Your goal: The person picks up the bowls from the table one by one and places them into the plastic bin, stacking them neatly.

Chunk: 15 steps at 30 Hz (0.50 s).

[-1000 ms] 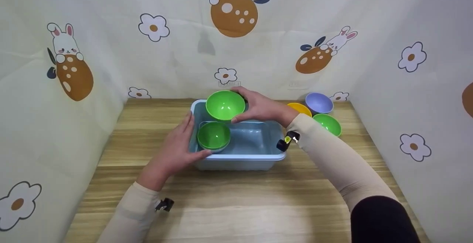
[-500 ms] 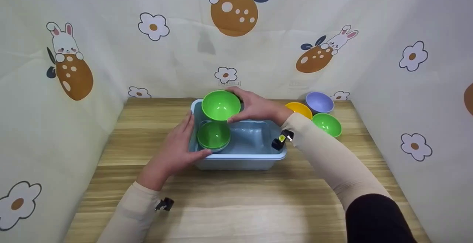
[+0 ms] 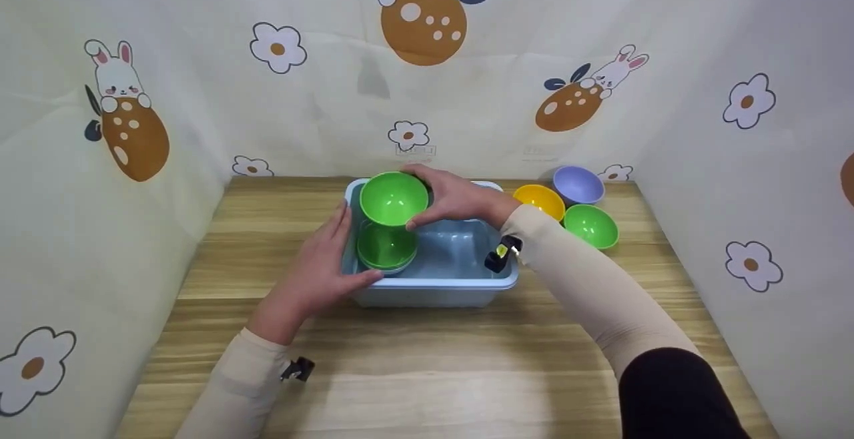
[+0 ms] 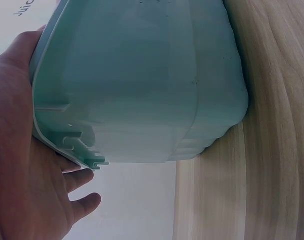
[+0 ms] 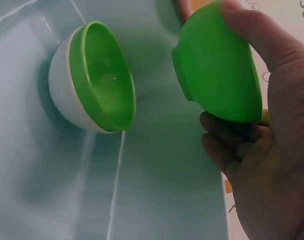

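My right hand [image 3: 456, 197] holds a green bowl [image 3: 393, 200] by its side, thumb near and fingers behind. It hangs over the left part of a light-blue plastic basin [image 3: 440, 283]. Below it, inside the basin, a second green bowl [image 3: 387, 249] sits nested in a whitish bowl [image 5: 63, 85], both apart from the held one in the right wrist view. My left hand [image 3: 315, 269] rests at the basin's front left corner, thumb along the front rim and fingers stretched along the left side. The left wrist view shows its palm against the rim, fingers extended.
To the right of the basin, a yellow bowl [image 3: 539, 200], a purple bowl [image 3: 578, 184] and a green bowl [image 3: 591, 227] stand close together on the wooden table [image 3: 427, 365]. A patterned cloth [image 3: 320, 112] hangs behind and along both sides.
My right hand has carried the green bowl a little left, then lowered it slightly, so it now overlaps the nested bowls in the head view. The left hand keeps its place on the basin.
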Available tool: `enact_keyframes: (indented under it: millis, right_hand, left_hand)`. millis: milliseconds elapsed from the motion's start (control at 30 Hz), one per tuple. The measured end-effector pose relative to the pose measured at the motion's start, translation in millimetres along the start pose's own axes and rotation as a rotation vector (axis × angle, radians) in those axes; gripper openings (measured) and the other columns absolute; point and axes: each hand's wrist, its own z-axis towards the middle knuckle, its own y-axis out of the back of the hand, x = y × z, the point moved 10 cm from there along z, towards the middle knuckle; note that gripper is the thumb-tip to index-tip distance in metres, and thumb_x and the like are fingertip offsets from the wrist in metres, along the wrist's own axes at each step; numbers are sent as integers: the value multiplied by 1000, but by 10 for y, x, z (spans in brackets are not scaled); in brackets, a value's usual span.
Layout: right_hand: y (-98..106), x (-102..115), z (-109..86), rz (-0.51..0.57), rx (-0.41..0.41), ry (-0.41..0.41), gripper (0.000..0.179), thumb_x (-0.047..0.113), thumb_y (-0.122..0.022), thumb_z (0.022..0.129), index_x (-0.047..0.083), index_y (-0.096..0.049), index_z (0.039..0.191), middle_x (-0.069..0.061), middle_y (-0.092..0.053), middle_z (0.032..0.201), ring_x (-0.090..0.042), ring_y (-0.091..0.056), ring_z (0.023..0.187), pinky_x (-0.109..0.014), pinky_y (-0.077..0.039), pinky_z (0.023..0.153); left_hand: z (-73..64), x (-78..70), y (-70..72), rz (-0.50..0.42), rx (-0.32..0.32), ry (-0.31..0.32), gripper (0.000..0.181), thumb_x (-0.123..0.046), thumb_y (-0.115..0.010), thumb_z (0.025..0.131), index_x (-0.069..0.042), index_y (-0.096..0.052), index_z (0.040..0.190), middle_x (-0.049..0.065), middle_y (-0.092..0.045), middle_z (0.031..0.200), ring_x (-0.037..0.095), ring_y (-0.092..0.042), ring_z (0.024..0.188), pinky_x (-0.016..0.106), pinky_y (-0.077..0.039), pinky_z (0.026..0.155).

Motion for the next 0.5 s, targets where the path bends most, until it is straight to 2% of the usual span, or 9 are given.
enact_keyframes:
  millis: [200,300,500]
  right_hand:
    - [-109,-49,25,-7,46,-16,107,43,-100,83,19,-41,169,4,-60,153,-16,-60,132,-39,-49,117]
    - [-156,-81,38,-7,66,-29,112,48,-99,82,16,-39,171,2,-60,154,-18,-60,132,-39,-48,118]
    - [-220,-127,63,-41,78,-40,113,50,-97,83,12,-37,171,-1,-59,154,-18,-59,133,-37,-46,120]
  left_hand:
    - [3,20,-10,3,8,9,128,-80,-72,91,-10,-9,178,11,-5,186,43,-20,167,70,-27,128]
    - [6,33,-14,0,10,14,128,-80,-72,91,-11,-9,179,10,-4,186,42,-20,167,69,-27,128]
    - [5,20,-2,0,-10,-8,126,-72,-77,92,-7,-13,178,11,-7,186,43,-22,167,66,-27,129]
